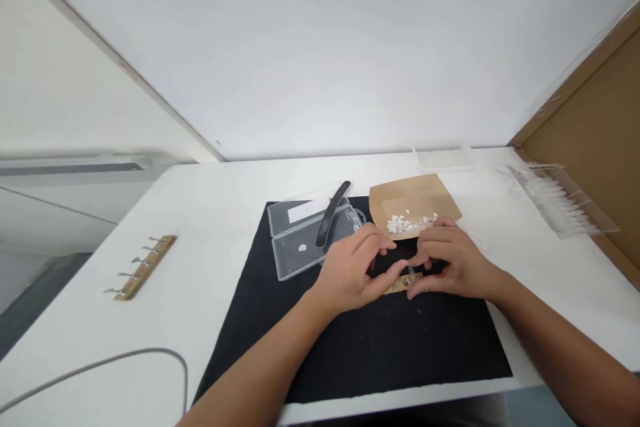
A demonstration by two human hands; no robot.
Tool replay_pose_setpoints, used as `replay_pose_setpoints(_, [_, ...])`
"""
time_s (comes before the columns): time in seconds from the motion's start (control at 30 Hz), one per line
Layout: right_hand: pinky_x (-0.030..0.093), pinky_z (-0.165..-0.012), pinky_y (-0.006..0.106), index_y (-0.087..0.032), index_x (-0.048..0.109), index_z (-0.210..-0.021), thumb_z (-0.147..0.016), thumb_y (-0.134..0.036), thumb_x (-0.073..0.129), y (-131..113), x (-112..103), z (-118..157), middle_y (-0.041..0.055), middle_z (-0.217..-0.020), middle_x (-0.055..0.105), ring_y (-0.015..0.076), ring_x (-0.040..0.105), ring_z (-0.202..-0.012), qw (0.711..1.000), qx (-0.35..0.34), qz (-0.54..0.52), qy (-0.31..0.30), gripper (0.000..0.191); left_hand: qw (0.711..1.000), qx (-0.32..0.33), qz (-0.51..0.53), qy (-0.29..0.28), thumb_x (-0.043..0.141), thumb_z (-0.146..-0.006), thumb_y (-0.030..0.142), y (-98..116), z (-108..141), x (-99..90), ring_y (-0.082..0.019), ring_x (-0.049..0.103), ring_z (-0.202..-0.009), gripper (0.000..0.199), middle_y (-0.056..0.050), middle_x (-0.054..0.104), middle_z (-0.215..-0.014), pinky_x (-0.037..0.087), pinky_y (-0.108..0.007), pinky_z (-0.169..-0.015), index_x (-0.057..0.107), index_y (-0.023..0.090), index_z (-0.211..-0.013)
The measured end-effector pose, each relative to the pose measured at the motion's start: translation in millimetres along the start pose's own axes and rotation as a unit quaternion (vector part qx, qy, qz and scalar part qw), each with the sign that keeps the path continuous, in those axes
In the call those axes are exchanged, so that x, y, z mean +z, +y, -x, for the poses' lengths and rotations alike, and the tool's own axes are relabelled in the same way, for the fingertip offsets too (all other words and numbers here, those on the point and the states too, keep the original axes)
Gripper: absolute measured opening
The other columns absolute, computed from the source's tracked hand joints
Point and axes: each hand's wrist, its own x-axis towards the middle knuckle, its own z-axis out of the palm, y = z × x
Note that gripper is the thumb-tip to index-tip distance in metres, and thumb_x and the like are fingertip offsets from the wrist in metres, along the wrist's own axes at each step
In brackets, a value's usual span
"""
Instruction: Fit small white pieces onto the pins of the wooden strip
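My right hand [453, 259] has its thumb and forefinger around a small clear nail tip [411, 275], just above a short wooden strip [397, 285] with small metal parts on it. Across from it, my left hand [357, 267] has curled fingers apart from the thumb, whose tip reaches to the nail tip beside my right forefinger. No object shows in the left hand. The strip lies on a black cloth [400, 347], partly hidden by both hands. Behind them a brown paper tray [425, 190] holds many small white pieces [399, 223] and some clear ones.
Left of the hands, an open clear plastic case [290, 260] has a black curved nail file [330, 217] across it. Another wooden strip with metal pegs [147, 267] lies far left, near a grey cable [160, 350]. Clear trays of nail tips [565, 203] stand at right by a cardboard panel [590, 120].
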Motion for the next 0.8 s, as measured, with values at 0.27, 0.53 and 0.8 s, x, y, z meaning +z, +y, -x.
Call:
replay_pose_setpoints(0.27, [0.031,-0.079,0.033,-0.022,0.069,-0.087,-0.078,-0.058,0.088,3.0,3.8,2.0,-0.0073,-0.074,0.064,0.0122,0.062,-0.073,0.997,0.026,-0.024,-0.065,0.042,0.995,0.084,-0.051,0.009,0.072,-0.093,0.033,-1.3,0.2,-0.6,-0.017,0.065,-0.071,0.018,-0.005,0.067,-0.081,0.050,-0.028,-0.058,0.062,0.018,-0.096])
replay_pose_setpoints(0.53, [0.031,-0.080,0.033,-0.023,0.073,-0.089,-0.077,-0.059,0.089,3.8,5.5,1.9,-0.0072,-0.073,0.063,0.0117,0.061,-0.072,0.993,0.056,-0.049,-0.094,0.041,0.991,0.115,-0.069,-0.024,0.059,-0.087,0.017,-1.6,-1.9,-7.4,-0.015,0.057,-0.061,0.007,-0.002,0.067,-0.078,0.042,-0.031,-0.053,0.062,0.018,-0.094])
replay_pose_setpoints(0.8, [0.031,-0.080,0.034,-0.020,0.069,-0.082,-0.085,-0.060,0.083,0.7,2.5,-0.1,-0.0049,-0.074,0.063,0.0124,0.058,-0.071,0.989,0.076,-0.048,-0.116,0.042,0.980,0.168,-0.052,-0.089,0.058,-0.085,0.016,-0.9,0.1,-3.4,-0.013,0.052,-0.054,0.023,0.001,0.064,-0.072,0.042,-0.031,-0.053,0.072,0.021,-0.103])
